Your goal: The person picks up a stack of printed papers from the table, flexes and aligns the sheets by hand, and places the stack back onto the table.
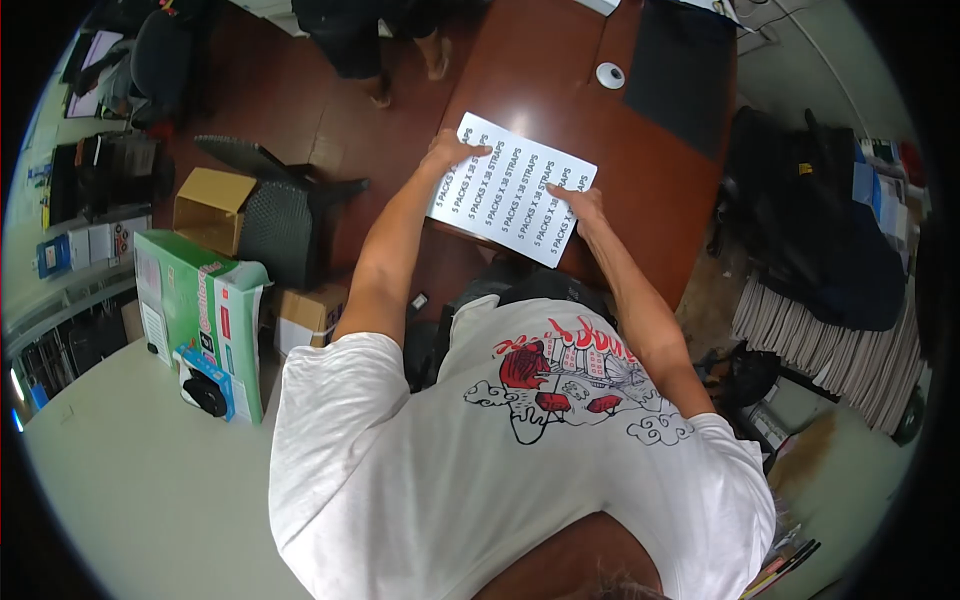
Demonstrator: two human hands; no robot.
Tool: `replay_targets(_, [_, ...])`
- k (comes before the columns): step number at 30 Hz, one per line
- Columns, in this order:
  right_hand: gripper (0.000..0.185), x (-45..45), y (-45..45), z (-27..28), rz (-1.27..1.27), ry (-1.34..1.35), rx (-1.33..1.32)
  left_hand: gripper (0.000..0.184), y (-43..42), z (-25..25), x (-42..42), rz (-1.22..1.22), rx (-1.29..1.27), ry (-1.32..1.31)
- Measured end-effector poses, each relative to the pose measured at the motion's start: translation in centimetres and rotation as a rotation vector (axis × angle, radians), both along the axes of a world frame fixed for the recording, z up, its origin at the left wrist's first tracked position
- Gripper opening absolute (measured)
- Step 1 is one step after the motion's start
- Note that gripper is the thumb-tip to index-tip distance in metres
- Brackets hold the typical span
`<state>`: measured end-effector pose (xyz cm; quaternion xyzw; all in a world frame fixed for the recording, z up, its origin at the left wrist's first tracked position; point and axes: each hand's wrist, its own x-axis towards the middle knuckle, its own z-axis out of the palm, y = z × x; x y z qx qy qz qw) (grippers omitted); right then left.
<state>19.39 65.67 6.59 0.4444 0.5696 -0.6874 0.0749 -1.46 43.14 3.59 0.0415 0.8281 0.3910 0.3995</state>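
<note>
holding a white sheet (pixel 512 190) with left hand (pixel 450 153) and right hand (pixel 585 204). found right between both, just as near to each, longest from side to side, over the brown table's (pixel 540 80) near corner.

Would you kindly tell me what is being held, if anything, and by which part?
A white printed sheet, by opposite edges: left hand on the left edge, right hand on the right, thumbs on top.

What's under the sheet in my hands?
Table shows beyond the right side of the sheet, and reddish floor beyond its left. The sheet covers whatever is directly beneath, so I can't tell what's there.
</note>
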Motion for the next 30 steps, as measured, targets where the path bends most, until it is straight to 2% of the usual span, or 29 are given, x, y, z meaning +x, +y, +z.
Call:
replay_targets(3, [0.041, -0.2, -0.5, 0.5, 0.009, -0.086, -0.015, 0.068, 0.2, 4.8, 1.0, -0.058, -0.256, 0.188])
replay_targets(6, [0.042, -0.2, -0.2, 0.1, 0.025, -0.059, -0.019, 0.060, -0.9, 6.0, 3.7, -0.094, -0.088, 0.925])
replay_targets(7, [0.042, -0.2, -0.2, 0.1, 0.030, -0.070, -0.011, 0.058, -1.5, 5.3, 4.3, -0.139, 0.067, 0.893])
replay_targets(10, [0.042, -0.4, -0.2, 0.7, 0.040, -0.094, 0.002, 0.055, -2.2, 4.7, 6.9, -0.436, 0.034, 1.119])
replay_targets(14, [0.040, -0.3, -0.2, 0.6, 0.048, -0.094, 0.004, 0.056, -2.5, 2.9, 8.4, -0.404, -0.015, 1.091])
replay_targets(18, [0.039, -0.5, 0.1, 0.1, 0.064, -0.100, 0.026, 0.081, -5.7, 4.1, 8.2, -0.139, 0.045, 0.866])
replay_targets(19, [0.037, -0.5, 0.2, -0.2, 0.079, -0.117, 0.034, 0.098, -7.0, 5.2, 8.3, -0.194, -0.019, 0.789])
replay_targets(22, [0.035, -1.1, 0.0, 1.4, 0.093, -0.195, 0.074, 0.104, -9.7, 7.9, 9.0, -0.393, -0.236, 0.547])
replay_targets(23, [0.057, -0.9, 0.2, 2.1, 0.130, -0.108, 0.093, 0.107, -10.4, 7.5, 9.4, -0.462, -0.293, 0.563])
replay_targets(26, [0.089, -0.4, 0.1, 2.3, 0.213, -0.264, 0.478, 0.099, -10.8, 6.5, 10.2, -0.494, -0.360, 0.519])
replay_targets(29, [0.109, 0.5, 0.8, 1.4, 0.374, -0.188, 0.911, 0.084, -10.8, 5.3, 10.6, -0.483, -0.343, 0.609])
replay_targets(30, [0.107, 0.4, 1.4, 1.4, 0.420, -0.169, 0.861, 0.081, -10.8, 4.8, 10.6, -0.471, -0.345, 0.614])
